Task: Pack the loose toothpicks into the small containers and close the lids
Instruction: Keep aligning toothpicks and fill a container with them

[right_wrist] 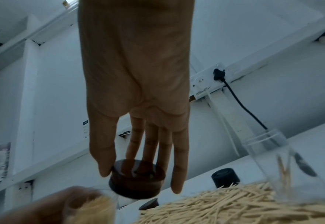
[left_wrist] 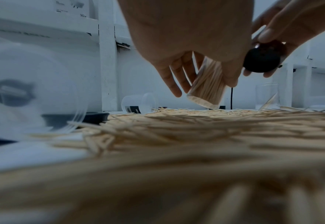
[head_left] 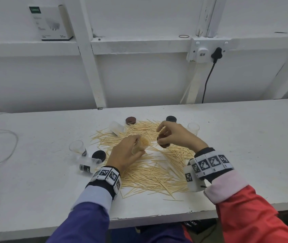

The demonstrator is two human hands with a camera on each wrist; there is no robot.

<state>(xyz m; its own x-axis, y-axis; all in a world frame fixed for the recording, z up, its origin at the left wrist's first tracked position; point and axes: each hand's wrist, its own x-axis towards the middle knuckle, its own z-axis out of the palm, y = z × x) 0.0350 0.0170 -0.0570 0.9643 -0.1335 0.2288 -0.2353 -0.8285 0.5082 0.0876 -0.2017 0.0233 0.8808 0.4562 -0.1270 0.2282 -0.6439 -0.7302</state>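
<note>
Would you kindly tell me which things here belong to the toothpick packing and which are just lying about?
Belonging:
- pile of loose wooden toothpicks
- clear plastic container full of toothpicks, gripped by the left hand
- dark brown round lid, held by the right hand
- empty clear containers
- spare dark lids

Lying about:
- white cardboard box
- black plug and cable

Left hand (head_left: 125, 153) curled, right hand (head_left: 176, 135) pinching

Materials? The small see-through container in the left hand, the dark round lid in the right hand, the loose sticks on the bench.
Small see-through container: likely clear glossy plastic; the packed sticks show through its wall.
Dark round lid: probably brown tinted plastic; fingers show faintly through it.
Loose pale sticks: look like bare matt wood or bamboo.
</note>
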